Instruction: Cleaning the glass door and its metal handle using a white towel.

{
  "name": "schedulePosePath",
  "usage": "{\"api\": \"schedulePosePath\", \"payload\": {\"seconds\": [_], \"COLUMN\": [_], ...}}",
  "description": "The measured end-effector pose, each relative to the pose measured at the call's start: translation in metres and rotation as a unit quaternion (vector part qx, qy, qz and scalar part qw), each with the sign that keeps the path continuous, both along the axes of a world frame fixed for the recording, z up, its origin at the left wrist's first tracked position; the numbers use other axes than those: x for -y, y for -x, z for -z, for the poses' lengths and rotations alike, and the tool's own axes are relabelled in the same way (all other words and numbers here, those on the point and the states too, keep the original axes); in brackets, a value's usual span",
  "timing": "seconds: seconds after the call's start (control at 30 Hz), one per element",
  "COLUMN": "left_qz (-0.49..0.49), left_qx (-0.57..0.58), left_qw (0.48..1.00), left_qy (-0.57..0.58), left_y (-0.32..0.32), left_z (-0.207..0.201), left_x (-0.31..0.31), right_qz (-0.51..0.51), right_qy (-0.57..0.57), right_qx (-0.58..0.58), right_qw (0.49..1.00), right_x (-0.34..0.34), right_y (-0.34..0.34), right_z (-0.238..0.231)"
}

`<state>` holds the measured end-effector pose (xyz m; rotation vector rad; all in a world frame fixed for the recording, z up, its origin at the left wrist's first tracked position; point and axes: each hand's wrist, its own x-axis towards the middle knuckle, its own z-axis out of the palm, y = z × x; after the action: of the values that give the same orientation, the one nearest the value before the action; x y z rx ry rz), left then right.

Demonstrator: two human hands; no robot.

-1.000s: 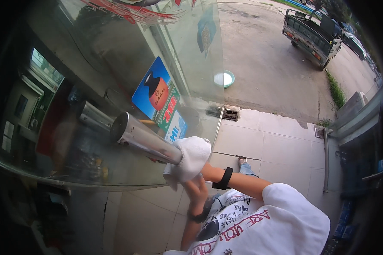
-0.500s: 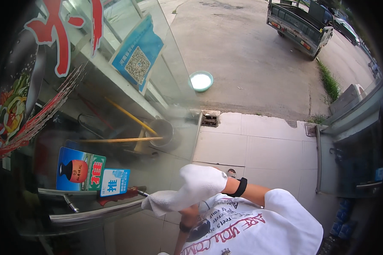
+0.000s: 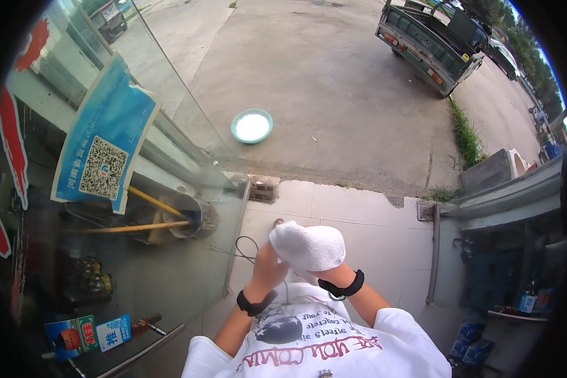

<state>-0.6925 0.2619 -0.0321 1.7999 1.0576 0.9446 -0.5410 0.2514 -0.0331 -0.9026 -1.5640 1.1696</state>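
A white terry cloth point(image 3: 312, 247) is bunched in front of my chest. It covers my right hand point(image 3: 339, 277) down to the wrist, so those fingers are hidden. My left hand point(image 3: 268, 268) presses against the cloth's left side, its fingers curled into the fabric and partly out of sight. Both wrists wear black bands. To my left stands a glass door point(image 3: 201, 277) with a metal push handle point(image 3: 146, 351), and neither hand touches it.
Behind the glass, wooden-handled tools point(image 3: 138, 227) lean in a bucket point(image 3: 192, 217). Outside, a green basin point(image 3: 252, 141) with white contents rests on concrete. A cargo tricycle point(image 3: 428, 50) is parked at the far right. Blue packages point(image 3: 471, 340) sit near the right door frame.
My left hand and the cloth have moved away from the door handle to in front of my chest. The view has shifted right, so the door lies farther left.
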Motion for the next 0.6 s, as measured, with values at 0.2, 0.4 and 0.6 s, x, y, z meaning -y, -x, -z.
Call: {"api": "schedulePosePath", "payload": {"seconds": [0.2,0.4,0.6], "left_qz": [-0.004,-0.039,-0.077], "left_qx": [0.030,0.020,-0.047], "left_qw": [0.997,0.999,0.994], "left_qy": [-0.064,0.008,0.054], "left_y": [-0.057,-0.123,-0.157], "left_z": [0.020,0.016,0.011], "left_x": [-0.137,-0.250,-0.339], "right_qz": [0.142,0.272,0.284], "right_qy": [-0.053,-0.038,-0.070], "right_qx": [0.234,0.246,0.278], "right_qw": [0.960,0.930,0.915], "right_x": [-0.109,-0.215,-0.321], "right_y": [-0.071,-0.141,-0.202], "right_z": [-0.016,-0.025,-0.006]}}
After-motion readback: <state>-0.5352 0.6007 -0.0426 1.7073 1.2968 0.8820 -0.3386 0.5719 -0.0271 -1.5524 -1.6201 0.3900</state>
